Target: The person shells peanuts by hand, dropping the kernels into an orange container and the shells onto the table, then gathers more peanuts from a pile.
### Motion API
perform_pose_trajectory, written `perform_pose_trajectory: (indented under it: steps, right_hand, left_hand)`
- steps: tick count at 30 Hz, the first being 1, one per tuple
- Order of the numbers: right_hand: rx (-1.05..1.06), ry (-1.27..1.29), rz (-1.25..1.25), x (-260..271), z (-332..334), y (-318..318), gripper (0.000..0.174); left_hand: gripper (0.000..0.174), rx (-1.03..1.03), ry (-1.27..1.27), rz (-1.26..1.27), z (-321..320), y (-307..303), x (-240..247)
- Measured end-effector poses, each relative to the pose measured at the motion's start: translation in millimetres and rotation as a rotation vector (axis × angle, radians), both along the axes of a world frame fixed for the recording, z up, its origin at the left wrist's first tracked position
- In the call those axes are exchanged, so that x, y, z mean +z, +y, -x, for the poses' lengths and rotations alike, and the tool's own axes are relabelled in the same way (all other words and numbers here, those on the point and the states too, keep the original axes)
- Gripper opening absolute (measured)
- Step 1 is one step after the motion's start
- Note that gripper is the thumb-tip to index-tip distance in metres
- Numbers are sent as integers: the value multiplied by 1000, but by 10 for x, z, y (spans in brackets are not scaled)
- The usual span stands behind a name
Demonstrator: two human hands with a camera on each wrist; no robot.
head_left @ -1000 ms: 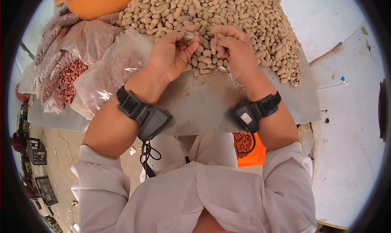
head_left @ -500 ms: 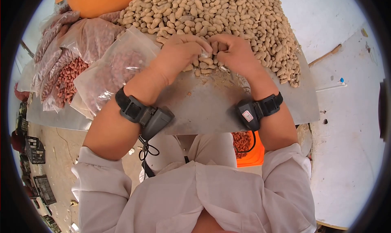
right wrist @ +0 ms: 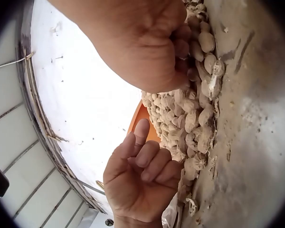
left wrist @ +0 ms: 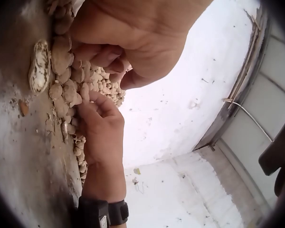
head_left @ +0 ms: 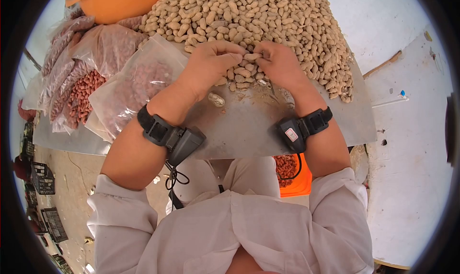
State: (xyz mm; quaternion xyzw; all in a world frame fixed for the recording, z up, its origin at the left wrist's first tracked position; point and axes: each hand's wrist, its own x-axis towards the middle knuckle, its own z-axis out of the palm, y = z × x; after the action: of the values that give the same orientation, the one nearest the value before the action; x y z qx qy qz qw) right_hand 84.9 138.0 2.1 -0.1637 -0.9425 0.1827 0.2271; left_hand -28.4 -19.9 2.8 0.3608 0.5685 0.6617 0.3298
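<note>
In the head view, both hands meet at the near edge of a large heap of unshelled peanuts (head_left: 287, 15). A single peanut (head_left: 251, 56) lies between their fingertips. My right hand (head_left: 283, 67) pinches it at its right end with thumb and curled fingers. My left hand (head_left: 211, 65) is at its left end, thumb and forefinger a little apart; the right wrist view shows the left hand (right wrist: 142, 185) loosely curled with nothing visible in it. A pale peanut shell (head_left: 216, 99) lies on the metal tabletop (head_left: 230, 130) below the left hand, also seen as a shell (left wrist: 39, 66) in the left wrist view.
Clear bags (head_left: 108, 44) of red peanut kernels (head_left: 84, 92) lie left of the heap, with an orange basin (head_left: 120, 3) behind them. An orange container (head_left: 299, 180) of reddish bits stands below the table's front edge. Black crates (head_left: 53, 223) sit on the floor at left.
The left hand has let go of a peanut shell, which now lies on the tabletop, and its fingers have come to the peanut at the right hand's fingertips.
</note>
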Motion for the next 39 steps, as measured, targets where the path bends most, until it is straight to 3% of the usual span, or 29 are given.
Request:
perform_pose_trajectory:
  steps: [3,5,8,18,23,26,29,35,39]
  right_hand:
    - [33,115,253,48,-4,-30,15]
    - [119,228,484,66,2,-40,19]
    - [215,251,554,46,27,-109,20]
    - [269,290,440,104,18,-311,21]
    - [245,260,428,58,49,-352,22]
    - [180,263,274,80,42,-406,22]
    - [184,399,272,14,96,-421,17]
    - [185,429,317,-13,96,-419,15]
    - [185,422,494,14,72,-436,16]
  left_hand:
    - [25,26,-165,-85,34,44,-38]
    - [26,22,-145,-47,19,22,13]
    - [27,10,-120,-69,-25,25,17]
    - [20,68,151,-213,8,90,-75]
    - [15,117,30,-146,-90,49,7]
    - [15,120,20,-190,-82,89,-58]
    - [15,138,45,-196,-89,112,-88]
    - [13,183,118,-183,-89,119,-98]
    - [14,174,100,-169,-85,118,-91]
